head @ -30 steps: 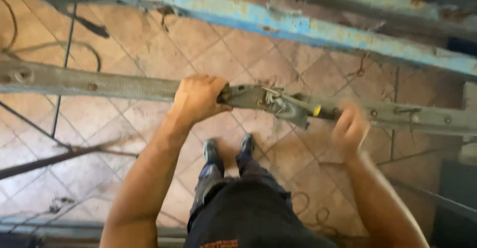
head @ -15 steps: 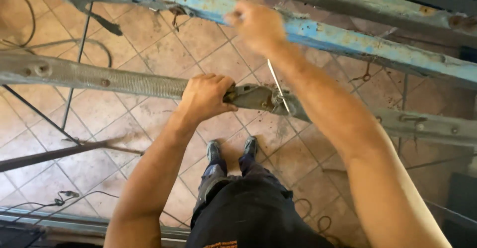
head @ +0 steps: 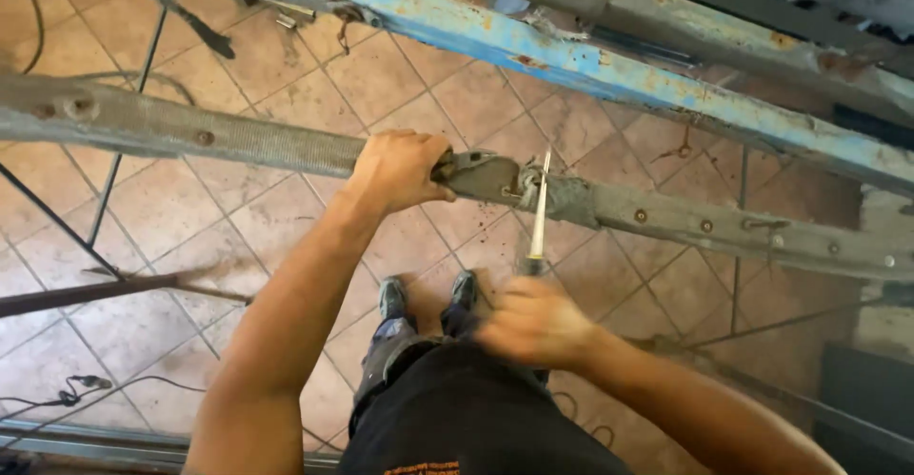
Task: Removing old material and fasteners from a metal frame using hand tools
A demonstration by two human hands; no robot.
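Note:
My left hand (head: pixel 400 170) grips a grey, dusty metal bar (head: pixel 190 137) that runs across the view, right beside a metal bracket (head: pixel 486 175) fixed to it. My right hand (head: pixel 538 323), blurred, is closed around the handle of a screwdriver (head: pixel 539 213). The screwdriver's pale shaft points up, and its tip sits at the joint just right of the bracket. The bar continues to the right with several bolts (head: pixel 705 226) along it.
A rusty blue-painted beam (head: pixel 571 56) crosses above the bar, with a darker beam behind it. Far below lies a brown tiled floor (head: pixel 219 227) with cables, thin rods and my two shoes (head: pixel 428 296). A dark panel stands at the lower right.
My right hand dropped from the blue beam up high to below the bar, and it now holds the screwdriver upright against the bracket joint. The left hand kept its grip.

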